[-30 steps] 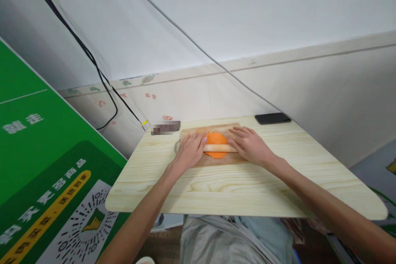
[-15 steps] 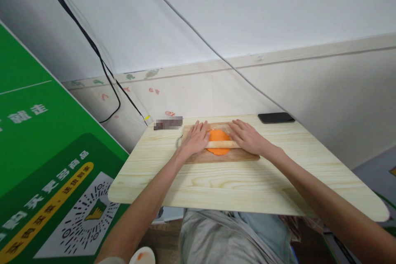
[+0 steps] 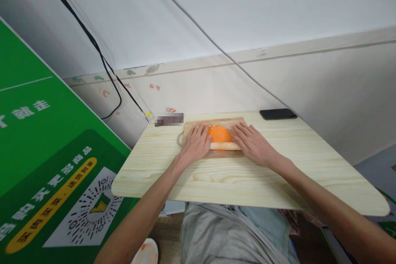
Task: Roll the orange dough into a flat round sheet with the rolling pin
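An orange sheet of dough (image 3: 219, 134) lies on a wooden cutting board (image 3: 229, 122) with a metal ring handle at its left. Across the dough's near part rests a pale wooden rolling pin (image 3: 225, 146). My left hand (image 3: 197, 142) lies flat over the pin's left end, fingers stretched forward over the board. At the pin's right end my right hand (image 3: 251, 143) is also flat, its fingers extended and slightly spread. Both palms press on the pin without wrapping round it, and they hide its ends.
The board sits on a light wood-grain table (image 3: 185, 181). At the back right lies a black phone (image 3: 278, 114); a blurred dark object (image 3: 169, 119) is at the back left. Behind stands a wall with a hanging grey cable (image 3: 198, 27). A green sign (image 3: 27, 132) stands at left.
Both hands and the rolling pin have moved toward me, from the middle of the dough to its near edge. More of the dough's far part now shows.
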### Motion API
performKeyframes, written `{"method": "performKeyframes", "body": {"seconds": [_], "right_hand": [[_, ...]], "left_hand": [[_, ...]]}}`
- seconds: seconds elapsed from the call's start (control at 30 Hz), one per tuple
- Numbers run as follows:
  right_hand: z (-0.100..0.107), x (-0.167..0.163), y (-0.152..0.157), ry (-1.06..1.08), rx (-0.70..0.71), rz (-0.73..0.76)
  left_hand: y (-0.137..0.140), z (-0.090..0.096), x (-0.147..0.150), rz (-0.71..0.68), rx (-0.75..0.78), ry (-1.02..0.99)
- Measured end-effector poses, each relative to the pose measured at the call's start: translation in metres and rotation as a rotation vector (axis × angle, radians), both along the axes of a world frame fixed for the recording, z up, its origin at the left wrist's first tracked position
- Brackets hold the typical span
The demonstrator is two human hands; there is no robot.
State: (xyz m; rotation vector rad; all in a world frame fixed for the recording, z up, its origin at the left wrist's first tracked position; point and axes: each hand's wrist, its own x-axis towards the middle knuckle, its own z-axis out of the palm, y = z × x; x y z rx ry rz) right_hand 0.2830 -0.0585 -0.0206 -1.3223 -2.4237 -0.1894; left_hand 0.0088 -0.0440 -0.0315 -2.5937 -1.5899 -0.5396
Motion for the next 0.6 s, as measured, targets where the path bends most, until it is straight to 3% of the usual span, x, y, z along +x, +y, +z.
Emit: {"method": "performKeyframes", "body": {"seconds": [0.37, 0.6], "right_hand": [[-0.004, -0.002, -0.015, 0.01, 0.009, -0.01], [0.003, -0.003, 0.006, -0.024, -0.038, -0.071]], "left_hand": [[-0.015, 0.005, 0.001, 0.012, 0.005, -0.002], [0.007, 0.009, 0.003, 0.031, -0.004, -0.017]]}}
